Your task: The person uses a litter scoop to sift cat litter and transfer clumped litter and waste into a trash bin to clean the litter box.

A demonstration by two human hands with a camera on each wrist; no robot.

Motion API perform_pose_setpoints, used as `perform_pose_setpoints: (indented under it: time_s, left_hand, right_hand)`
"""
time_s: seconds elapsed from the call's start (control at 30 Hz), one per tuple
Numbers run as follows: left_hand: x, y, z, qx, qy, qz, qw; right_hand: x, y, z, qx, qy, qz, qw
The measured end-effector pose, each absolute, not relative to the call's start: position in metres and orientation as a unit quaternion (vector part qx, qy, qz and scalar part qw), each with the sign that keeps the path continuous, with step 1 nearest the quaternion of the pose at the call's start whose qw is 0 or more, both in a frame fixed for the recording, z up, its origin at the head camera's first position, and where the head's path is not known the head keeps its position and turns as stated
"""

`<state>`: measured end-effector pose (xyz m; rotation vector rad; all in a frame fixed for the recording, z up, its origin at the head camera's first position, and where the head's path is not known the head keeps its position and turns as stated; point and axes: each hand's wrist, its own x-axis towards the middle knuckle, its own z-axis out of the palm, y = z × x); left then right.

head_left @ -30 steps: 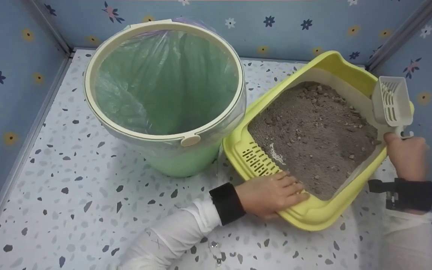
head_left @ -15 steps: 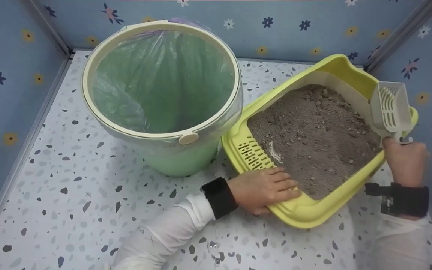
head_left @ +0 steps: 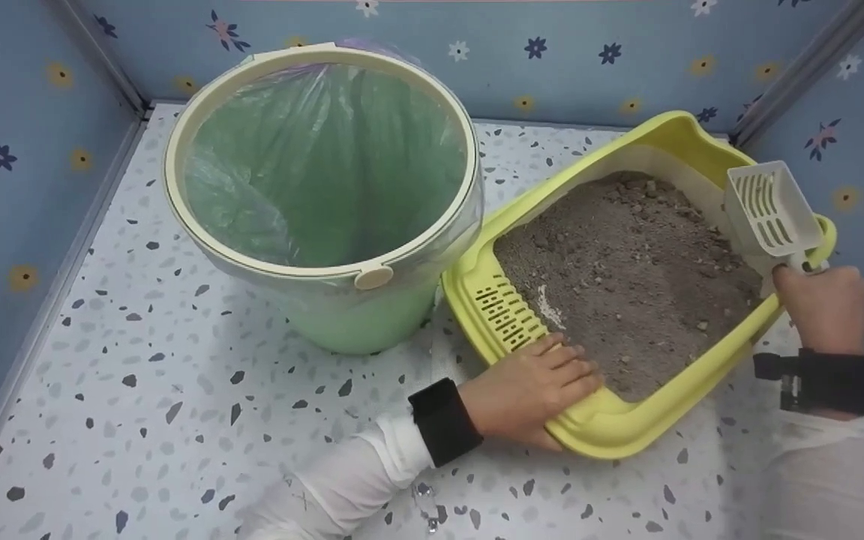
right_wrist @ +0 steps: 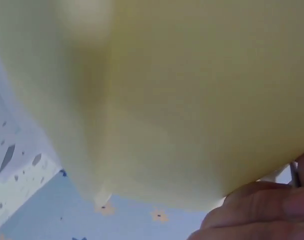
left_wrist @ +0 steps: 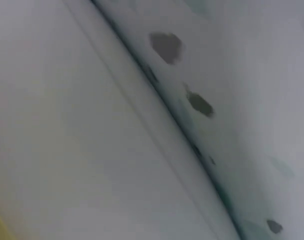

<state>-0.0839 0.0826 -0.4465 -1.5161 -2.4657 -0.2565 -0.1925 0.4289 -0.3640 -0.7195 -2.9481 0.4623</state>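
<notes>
1. Two hands are at the yellow litter box [head_left: 603, 424], which sits on the speckled floor [head_left: 177, 367] at 3 o'clock in the head view; hours below are counted from the box's middle.
2. Its rim is bright and glossy, its inner lining pale. The high back rises at 1 o'clock, and a ledge with rows of narrow slots lies near 9.
3. Grey-brown litter [head_left: 627, 262] fills it unevenly: fine over most of the surface, coarser and lumpier toward 12 and 1 o'clock, with a small white patch [head_left: 550, 307] beside the slots.
4. At 2 o'clock the right hand [head_left: 826, 306] holds the litter scoop [head_left: 773, 208] by its handle, fingers curled. The scoop is off-white, squared and slotted, its head tilted over the rim.
5. Between 7 and 8 o'clock the left hand [head_left: 529, 390] grips the rim, fingers laid across it and thumb outside.
6. Toward 10 o'clock stands a green bin [head_left: 372, 322] with a cream ring and a clear liner [head_left: 252, 195].
7. The left wrist view is too blurred to show fingers.
</notes>
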Motion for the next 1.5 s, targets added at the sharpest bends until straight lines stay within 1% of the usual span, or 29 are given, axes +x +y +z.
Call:
perform_pose_setpoints:
  time_s: [0.17,0.27,0.43,0.67,0.9,1.0,1.23,1.37,1.5]
  left_hand:
    - [-0.066,0.099,-0.441,-0.487,-0.865,-0.074,0.096]
    - [-0.056,0.110,-0.438,-0.482,-0.869,-0.072,0.083]
    - [-0.047,0.127,-0.439,-0.476,-0.870,-0.066,0.113]
    - [-0.047,0.139,-0.443,-0.476,-0.866,-0.036,0.149]
    - [-0.049,0.138,-0.446,-0.492,-0.851,-0.023,0.181]
    - [-0.049,0.139,-0.445,-0.497,-0.850,-0.017,0.176]
    - [-0.051,0.135,-0.445,-0.503,-0.846,-0.022,0.175]
    - [-0.052,0.129,-0.445,-0.507,-0.845,-0.039,0.162]
    - [-0.055,0.123,-0.447,-0.510,-0.841,-0.037,0.175]
  right_hand:
    - [-0.208,0.445,-0.366,-0.198,-0.970,0.102,0.102]
    - [-0.218,0.454,-0.367,-0.176,-0.974,0.067,0.125]
    - [-0.237,0.466,-0.360,-0.134,-0.983,0.038,0.121]
    - [-0.254,0.479,-0.346,-0.099,-0.991,0.057,0.076]
    - [-0.255,0.478,-0.346,-0.077,-0.990,0.076,0.089]
    - [-0.254,0.477,-0.346,-0.083,-0.988,0.088,0.095]
    - [-0.246,0.467,-0.346,-0.062,-0.984,0.097,0.139]
    - [-0.243,0.466,-0.348,-0.064,-0.984,0.095,0.133]
    - [-0.243,0.470,-0.352,-0.080,-0.984,0.096,0.124]
